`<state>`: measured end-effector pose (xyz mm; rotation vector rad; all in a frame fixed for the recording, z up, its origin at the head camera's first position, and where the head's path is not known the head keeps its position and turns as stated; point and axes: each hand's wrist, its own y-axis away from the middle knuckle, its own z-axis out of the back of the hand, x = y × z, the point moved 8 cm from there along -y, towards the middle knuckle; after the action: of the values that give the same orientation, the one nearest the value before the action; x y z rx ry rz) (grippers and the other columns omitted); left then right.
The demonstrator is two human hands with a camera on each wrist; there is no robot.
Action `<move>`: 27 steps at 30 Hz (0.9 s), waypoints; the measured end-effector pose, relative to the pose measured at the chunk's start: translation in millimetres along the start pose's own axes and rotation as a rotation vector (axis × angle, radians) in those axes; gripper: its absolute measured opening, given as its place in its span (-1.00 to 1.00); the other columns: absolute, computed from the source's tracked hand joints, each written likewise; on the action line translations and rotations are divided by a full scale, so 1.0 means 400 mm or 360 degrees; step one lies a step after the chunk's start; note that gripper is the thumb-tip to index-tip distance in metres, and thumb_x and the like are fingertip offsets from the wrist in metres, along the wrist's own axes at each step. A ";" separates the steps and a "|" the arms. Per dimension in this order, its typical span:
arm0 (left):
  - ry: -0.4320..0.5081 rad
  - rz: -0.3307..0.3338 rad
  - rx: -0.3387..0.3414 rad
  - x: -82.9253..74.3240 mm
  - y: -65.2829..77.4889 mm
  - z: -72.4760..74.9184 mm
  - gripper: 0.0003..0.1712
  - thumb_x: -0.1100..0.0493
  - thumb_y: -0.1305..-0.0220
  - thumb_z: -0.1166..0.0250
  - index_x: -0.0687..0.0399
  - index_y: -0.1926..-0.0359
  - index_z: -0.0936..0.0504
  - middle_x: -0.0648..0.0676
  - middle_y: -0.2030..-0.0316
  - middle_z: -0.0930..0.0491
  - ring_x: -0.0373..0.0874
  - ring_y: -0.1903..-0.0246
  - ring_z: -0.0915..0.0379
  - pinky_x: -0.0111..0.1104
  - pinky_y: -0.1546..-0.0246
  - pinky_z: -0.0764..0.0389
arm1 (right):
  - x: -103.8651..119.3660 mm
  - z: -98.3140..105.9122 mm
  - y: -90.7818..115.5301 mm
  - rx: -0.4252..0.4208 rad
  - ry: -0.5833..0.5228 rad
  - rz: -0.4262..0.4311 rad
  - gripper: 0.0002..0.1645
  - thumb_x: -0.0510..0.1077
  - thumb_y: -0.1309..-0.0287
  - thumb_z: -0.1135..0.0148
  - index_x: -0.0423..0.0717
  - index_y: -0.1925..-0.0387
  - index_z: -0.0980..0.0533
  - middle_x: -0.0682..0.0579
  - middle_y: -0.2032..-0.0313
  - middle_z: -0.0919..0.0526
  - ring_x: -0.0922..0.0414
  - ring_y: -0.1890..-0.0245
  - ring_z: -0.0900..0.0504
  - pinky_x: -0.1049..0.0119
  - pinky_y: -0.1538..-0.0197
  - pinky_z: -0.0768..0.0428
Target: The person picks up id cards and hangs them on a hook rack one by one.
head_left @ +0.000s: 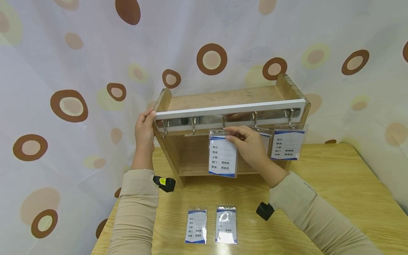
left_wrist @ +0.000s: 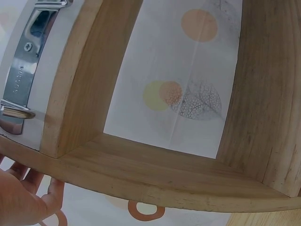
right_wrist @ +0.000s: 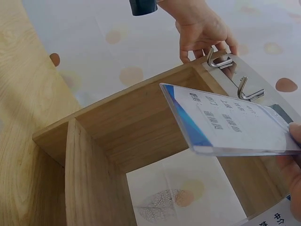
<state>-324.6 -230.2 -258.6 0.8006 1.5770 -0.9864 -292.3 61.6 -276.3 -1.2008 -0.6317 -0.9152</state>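
Observation:
My right hand (head_left: pixel 250 145) pinches the top edge of a clear badge holder (head_left: pixel 222 156) with a blue-and-white card inside. The badge holder is at the middle hook (head_left: pixel 223 120) of a wooden rack (head_left: pixel 220 100); whether its slot is over the hook is hidden by the fingers. My left hand (head_left: pixel 145 127) rests its fingers against the outer side of the rack's left end, seen also in the left wrist view. Another badge holder (head_left: pixel 288 143) hangs from the far-right hook, and one more (head_left: pixel 265 140) at the fourth hook is partly behind my right hand.
Two more badge holders, a left one (head_left: pixel 196 226) and a right one (head_left: pixel 226 225), lie on the wooden table (head_left: pixel 338 191) before the rack. Two left hooks (head_left: pixel 193 125) carry nothing. A patterned cloth (head_left: pixel 242 35) hangs behind.

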 end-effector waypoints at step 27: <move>-0.0040 -0.0055 -0.0009 -0.006 0.001 0.000 -0.68 0.11 -0.17 -0.09 0.16 0.08 -0.47 0.02 -0.02 -0.37 -0.24 -0.05 -0.17 -0.37 -0.05 -0.15 | 0.004 0.003 -0.017 0.0053 0.0030 0.0115 -0.81 -0.33 0.07 -0.21 -0.21 0.31 -0.58 -0.01 0.35 -0.57 0.19 0.50 -0.46 0.47 0.50 -0.41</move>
<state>-323.6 -230.2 -256.2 0.7562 1.5760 -1.0127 -297.2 61.6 -271.1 -1.1767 -0.5823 -0.8514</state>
